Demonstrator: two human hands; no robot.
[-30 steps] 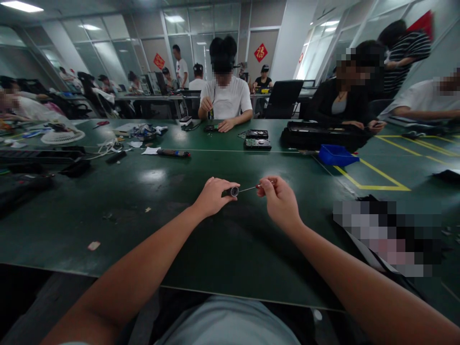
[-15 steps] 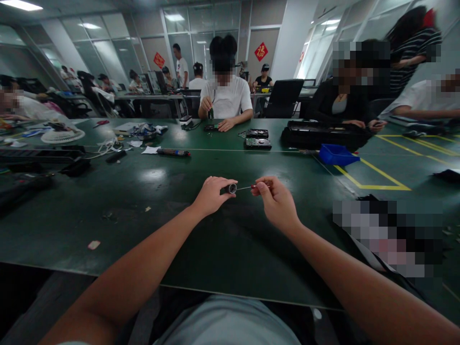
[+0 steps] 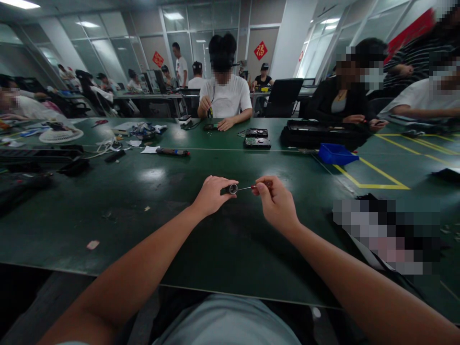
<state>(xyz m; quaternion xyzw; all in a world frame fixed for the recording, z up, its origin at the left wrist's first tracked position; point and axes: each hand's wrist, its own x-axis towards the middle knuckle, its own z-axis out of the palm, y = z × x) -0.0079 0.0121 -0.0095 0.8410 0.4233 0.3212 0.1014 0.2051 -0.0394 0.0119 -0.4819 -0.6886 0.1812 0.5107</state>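
My left hand (image 3: pixel 212 194) is closed round a small dark cylindrical part (image 3: pixel 233 189) with a silvery round end, held just above the green table (image 3: pixel 161 211). My right hand (image 3: pixel 275 203) pinches the reddish handle of a thin screwdriver (image 3: pixel 251 187). Its metal shaft points left and its tip meets the end of the cylindrical part. Both hands hover over the middle of the table, close together.
A blue tray (image 3: pixel 336 154) and black cases (image 3: pixel 319 134) lie at the far right, circuit boards (image 3: pixel 257 142) and a pen-like tool (image 3: pixel 173 152) beyond my hands. Clutter, cables and a white fan (image 3: pixel 60 135) sit far left. Several people sit opposite. A blurred dark object (image 3: pixel 388 235) lies at my right.
Both hands have shifted slightly upward and left with the part and screwdriver; the grip and the tool's contact look the same.
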